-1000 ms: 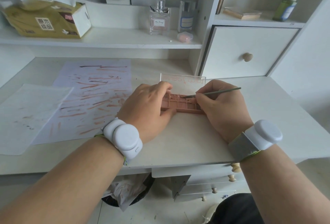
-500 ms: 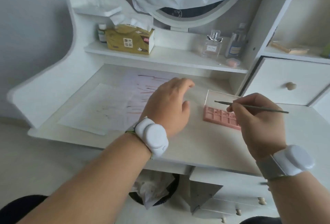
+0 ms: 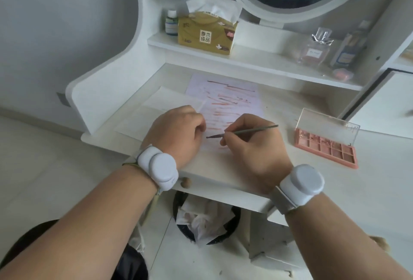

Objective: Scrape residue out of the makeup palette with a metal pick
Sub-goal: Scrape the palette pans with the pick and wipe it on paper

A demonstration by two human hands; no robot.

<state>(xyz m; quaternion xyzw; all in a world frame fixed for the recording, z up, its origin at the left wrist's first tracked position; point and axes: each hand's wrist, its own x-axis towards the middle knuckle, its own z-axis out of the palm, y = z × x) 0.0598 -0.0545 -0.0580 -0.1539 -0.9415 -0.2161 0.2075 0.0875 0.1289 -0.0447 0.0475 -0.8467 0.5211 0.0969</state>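
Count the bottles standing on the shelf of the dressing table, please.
3. A small white-capped bottle stands left of the tissue box. A perfume bottle and a taller blue-labelled bottle stand at the right. Others may be hidden.

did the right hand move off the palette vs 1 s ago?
Yes. The right hand, holding the metal pick, has gone left from the makeup palette to the streaked paper; the palette now lies apart to its right.

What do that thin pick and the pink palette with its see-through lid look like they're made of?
Pick: likely metal, a thin dull-grey rod with a darker tip. Palette: probably matte pink plastic, moulded into small wells; its lid looks like clear hard plastic, since the desk shows through.
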